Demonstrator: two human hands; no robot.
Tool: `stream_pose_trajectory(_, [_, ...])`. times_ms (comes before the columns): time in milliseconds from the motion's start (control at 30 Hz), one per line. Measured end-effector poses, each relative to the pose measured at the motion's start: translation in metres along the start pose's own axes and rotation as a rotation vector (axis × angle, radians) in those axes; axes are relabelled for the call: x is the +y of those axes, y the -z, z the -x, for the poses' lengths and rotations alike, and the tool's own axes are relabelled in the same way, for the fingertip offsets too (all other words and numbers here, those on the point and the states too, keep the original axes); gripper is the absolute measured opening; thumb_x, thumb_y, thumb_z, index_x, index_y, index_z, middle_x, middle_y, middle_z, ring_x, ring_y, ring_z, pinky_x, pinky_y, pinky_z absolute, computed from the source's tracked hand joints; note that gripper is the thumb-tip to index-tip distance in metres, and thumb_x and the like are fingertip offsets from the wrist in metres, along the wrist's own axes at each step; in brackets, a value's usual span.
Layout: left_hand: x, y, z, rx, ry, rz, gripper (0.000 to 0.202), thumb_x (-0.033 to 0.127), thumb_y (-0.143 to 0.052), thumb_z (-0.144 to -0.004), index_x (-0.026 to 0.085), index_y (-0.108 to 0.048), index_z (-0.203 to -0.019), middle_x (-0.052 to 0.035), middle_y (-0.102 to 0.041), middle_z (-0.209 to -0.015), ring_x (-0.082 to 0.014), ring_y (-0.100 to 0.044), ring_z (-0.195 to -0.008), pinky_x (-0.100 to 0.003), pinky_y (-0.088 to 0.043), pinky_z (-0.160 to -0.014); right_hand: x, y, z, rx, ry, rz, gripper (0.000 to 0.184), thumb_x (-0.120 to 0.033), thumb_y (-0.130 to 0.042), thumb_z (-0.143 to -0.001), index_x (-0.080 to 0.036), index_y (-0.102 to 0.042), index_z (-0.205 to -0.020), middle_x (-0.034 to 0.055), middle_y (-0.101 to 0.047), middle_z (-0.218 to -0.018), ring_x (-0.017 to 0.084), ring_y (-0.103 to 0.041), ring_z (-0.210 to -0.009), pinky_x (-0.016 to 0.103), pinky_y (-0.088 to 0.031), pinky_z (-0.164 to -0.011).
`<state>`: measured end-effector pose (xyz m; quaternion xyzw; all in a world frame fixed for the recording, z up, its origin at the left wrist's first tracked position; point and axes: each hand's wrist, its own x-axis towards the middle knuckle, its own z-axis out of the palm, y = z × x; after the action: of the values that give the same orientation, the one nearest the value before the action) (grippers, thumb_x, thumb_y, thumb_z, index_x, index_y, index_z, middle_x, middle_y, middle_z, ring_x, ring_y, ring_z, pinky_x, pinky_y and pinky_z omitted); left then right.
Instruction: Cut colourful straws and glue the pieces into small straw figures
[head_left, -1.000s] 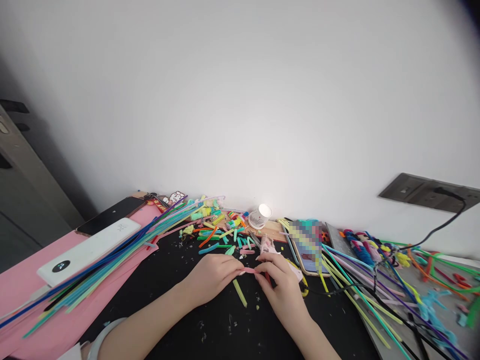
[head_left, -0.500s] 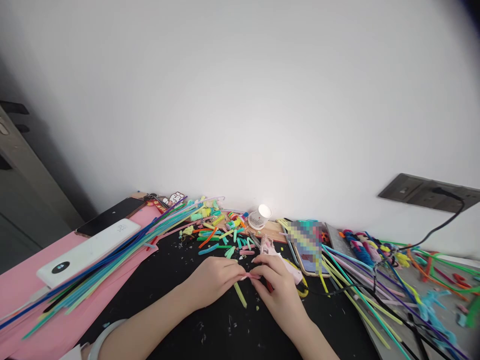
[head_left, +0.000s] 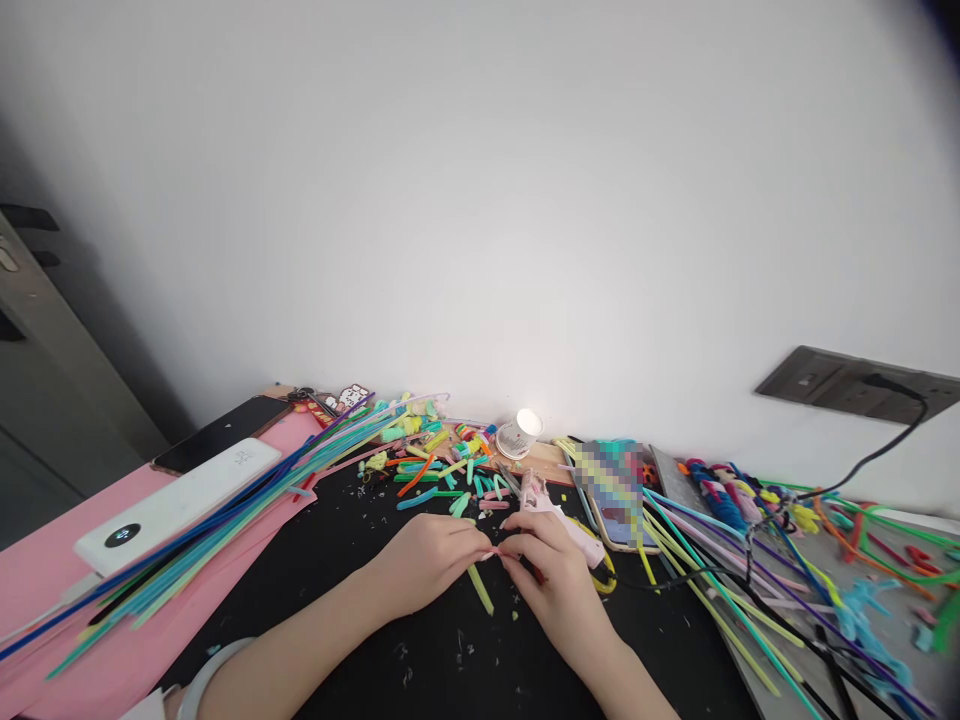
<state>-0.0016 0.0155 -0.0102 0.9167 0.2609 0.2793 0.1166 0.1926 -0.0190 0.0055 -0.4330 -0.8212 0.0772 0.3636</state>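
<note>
My left hand [head_left: 424,560] and my right hand [head_left: 551,575] meet over a black mat [head_left: 360,610], fingertips pinched together on a short pink pipe-cleaner piece [head_left: 496,551]. A yellow-green pipe-cleaner piece [head_left: 480,588] lies on the mat just below the fingertips. A pink glue gun [head_left: 559,515] rests just behind my right hand. Cut pipe-cleaner bits [head_left: 442,465] in many colours are scattered behind both hands.
A bundle of long blue and green pipe cleaners [head_left: 217,525] crosses pink paper [head_left: 67,560] at left, beside a white power bank [head_left: 180,505] and a dark phone [head_left: 221,432]. A lit small cup [head_left: 520,432], a phone [head_left: 619,495], more long pipe cleaners [head_left: 735,590] and a wall socket [head_left: 862,385] are at right.
The two hands have drawn closer together, and the pink piece between them now shows shorter. The right hand shifted slightly left, uncovering more of the glue gun.
</note>
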Motion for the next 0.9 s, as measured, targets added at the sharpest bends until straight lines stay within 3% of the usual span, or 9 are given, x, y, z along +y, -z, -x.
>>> stream_pose_trajectory(900, [-0.0027,-0.0010,0.0008,-0.016,0.061,0.036,0.022,0.020,-0.039,-0.093,0.017,-0.061,-0.093,-0.0027,-0.065,-0.081,-0.0138,-0.060,-0.072,-0.022,-0.045,-0.065,0.0051,-0.0026,0.0031,-0.024,-0.123,-0.016,0.009,-0.012,-0.055,-0.078,-0.020,-0.059,-0.075,0.0062,-0.059,-0.097,0.021,-0.056,-0.093,0.034,-0.047,-0.080])
